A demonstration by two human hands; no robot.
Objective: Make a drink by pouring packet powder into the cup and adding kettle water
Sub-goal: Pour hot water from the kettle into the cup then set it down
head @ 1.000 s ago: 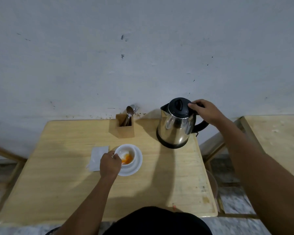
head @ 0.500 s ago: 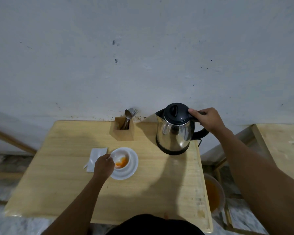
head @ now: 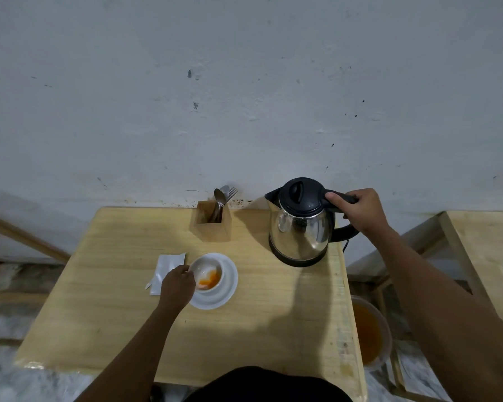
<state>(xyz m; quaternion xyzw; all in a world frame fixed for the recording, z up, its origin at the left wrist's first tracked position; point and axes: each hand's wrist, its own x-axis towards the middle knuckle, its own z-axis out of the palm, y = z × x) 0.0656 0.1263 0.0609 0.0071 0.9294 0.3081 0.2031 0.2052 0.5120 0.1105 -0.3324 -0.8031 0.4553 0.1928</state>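
Note:
A white cup (head: 208, 271) with orange powder in its bottom stands on a white saucer (head: 225, 288) near the middle of the wooden table (head: 122, 300). My left hand (head: 177, 285) holds the cup at its left side. A white, opened packet (head: 167, 269) lies flat just left of the cup. At the back right stands a steel kettle (head: 301, 230) with a black lid, upright on the table. My right hand (head: 357, 210) grips its black handle from the right.
A wooden holder (head: 212, 224) with a spoon and a fork sits at the back by the grey wall. A bowl of orange liquid (head: 366, 332) rests low, off the table's right edge. A second wooden table (head: 488, 250) stands further right.
The view has shifted a little. Both hands keep their holds on the cup and the kettle handle; the kettle still stands on the table.

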